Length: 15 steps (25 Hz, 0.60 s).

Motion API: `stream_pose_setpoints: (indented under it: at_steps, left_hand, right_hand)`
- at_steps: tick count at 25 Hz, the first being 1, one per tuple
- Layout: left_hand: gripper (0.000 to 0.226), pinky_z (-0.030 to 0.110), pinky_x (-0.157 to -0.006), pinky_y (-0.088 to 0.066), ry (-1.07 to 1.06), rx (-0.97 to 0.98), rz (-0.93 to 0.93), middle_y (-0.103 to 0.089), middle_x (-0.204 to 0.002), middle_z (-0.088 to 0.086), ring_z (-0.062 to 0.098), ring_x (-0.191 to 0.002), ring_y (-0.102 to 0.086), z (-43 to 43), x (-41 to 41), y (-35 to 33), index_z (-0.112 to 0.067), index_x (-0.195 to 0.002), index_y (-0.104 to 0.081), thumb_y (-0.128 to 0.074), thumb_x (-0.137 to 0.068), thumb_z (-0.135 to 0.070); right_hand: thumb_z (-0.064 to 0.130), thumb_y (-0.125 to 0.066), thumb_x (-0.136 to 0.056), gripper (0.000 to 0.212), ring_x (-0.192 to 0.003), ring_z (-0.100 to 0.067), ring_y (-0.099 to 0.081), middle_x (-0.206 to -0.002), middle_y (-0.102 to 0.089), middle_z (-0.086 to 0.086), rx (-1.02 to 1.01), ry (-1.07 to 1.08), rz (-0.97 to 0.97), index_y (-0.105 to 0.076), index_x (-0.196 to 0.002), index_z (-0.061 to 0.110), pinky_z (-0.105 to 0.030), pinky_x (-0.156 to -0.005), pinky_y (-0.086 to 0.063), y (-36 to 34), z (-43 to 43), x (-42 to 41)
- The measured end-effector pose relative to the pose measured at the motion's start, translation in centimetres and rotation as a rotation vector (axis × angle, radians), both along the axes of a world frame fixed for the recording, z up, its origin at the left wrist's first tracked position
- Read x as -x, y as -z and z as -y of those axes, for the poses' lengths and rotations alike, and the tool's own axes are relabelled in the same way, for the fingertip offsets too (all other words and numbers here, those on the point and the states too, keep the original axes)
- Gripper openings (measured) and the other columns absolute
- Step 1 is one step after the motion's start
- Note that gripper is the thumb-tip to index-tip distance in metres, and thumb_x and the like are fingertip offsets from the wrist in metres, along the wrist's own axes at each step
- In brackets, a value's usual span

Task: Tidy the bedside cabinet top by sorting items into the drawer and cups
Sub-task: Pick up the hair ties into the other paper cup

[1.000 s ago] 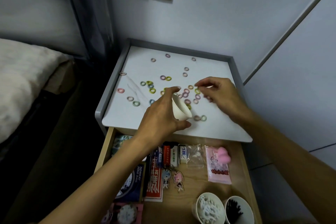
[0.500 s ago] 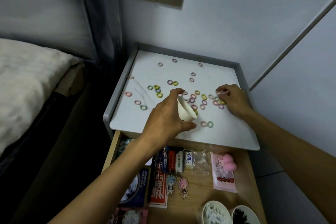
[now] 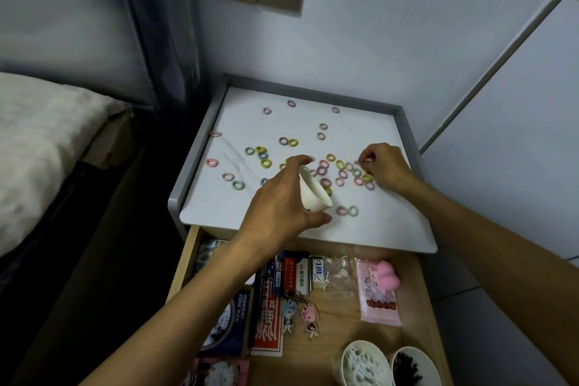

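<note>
Rings (image 3: 293, 143): about thirty-four, strewn across the cabinet top (image 3: 376, 229), thickest mid-right.
Cups: three. The left hand (image 3: 282, 207) grips the tilted white cup (image 3: 313, 194); two drawer cups (image 3: 365, 365) stand upright.
Right hand (image 3: 387, 166): fingertips pinch one of the rings.
Edges: grey rim (image 3: 200, 147) on three sides; front strip bare, above the open drawer (image 3: 344, 323).
</note>
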State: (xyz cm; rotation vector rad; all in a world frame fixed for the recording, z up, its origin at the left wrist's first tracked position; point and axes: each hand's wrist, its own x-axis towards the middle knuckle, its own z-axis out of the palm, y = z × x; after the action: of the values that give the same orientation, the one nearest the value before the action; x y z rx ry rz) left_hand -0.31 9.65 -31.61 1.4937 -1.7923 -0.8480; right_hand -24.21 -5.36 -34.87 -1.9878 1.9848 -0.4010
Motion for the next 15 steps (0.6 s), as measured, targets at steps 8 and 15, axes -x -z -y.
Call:
stream_pose_setpoints:
  at_steps: [8,15]
  left_hand:
    - [0.089,0.028,-0.081,-0.05,-0.003,-0.012,-0.01,-0.055,-0.131,-0.003,0.017,-0.105,-0.057,0.2,0.0,0.2,-0.035,-0.139,-0.03,-0.086,-0.069,-0.036]
    - [0.087,0.037,-0.085,-0.053,-0.027,-0.004,-0.089,-0.063,-0.121,-0.006,0.017,-0.102,-0.062,0.2,0.4,0.0,-0.03,-0.136,-0.033,-0.086,-0.067,-0.031]
  right_hand:
    - [0.008,-0.071,-0.085,0.006,-0.081,-0.014,-0.068,-0.093,-0.072,-0.006,0.011,0.035,0.31,-0.072,-0.089,0.013,-0.012,-0.067,-0.049,-4.4,-1.4,-1.0]
    - [0.002,-0.07,-0.084,0.027,-0.094,-0.009,-0.069,-0.1,-0.073,0.001,-0.24,-0.559,0.497,-0.071,-0.105,0.02,-0.024,-0.085,-0.055,-8.2,-9.8,-7.9]
